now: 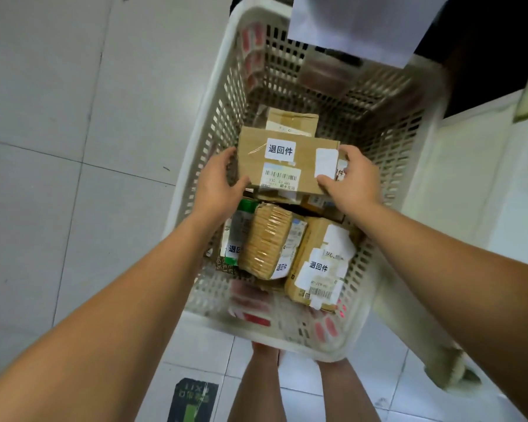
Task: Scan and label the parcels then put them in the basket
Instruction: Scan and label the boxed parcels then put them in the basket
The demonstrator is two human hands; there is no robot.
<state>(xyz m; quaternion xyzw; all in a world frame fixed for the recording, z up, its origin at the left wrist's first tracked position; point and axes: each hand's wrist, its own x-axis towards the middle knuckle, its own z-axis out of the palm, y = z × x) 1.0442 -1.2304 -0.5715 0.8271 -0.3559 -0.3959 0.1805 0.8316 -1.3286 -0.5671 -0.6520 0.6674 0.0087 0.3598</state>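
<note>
The floor [58,117] is laid with pale grey tiles with thin dark joints, and it fills the whole left side. A dark sticker with a green patch [192,400] lies on it at the near edge, just left of the person's bare legs [256,391]. A white latticed plastic basket [206,117] stands on this floor, its near rim just in front of the legs and its far end running under a white sheet of paper [357,22] that hangs over the far rim. Close along the basket's right side stands a white unit [470,178], with a dark area beyond it at the far right, so that side is tight, while the tiles to the left lie wide and bare. Both arms reach down inside the basket walls. The left grip [218,181] curls round the left end of a cardboard box [287,159] and the right grip [352,181] clasps its right end, thumb beside a blank white sticker. The box bears a white printed label [279,150] and a barcode label [282,176]. It sits within the basket, over the middle, but whether it rests on anything cannot be told. A smaller cardboard box [291,120] lies just beyond it. Nearer lie a clear-wrapped pack of crackers [265,242], a green-capped packet [241,226] to its left, and a brown labelled parcel [320,266] against the right wall.
</note>
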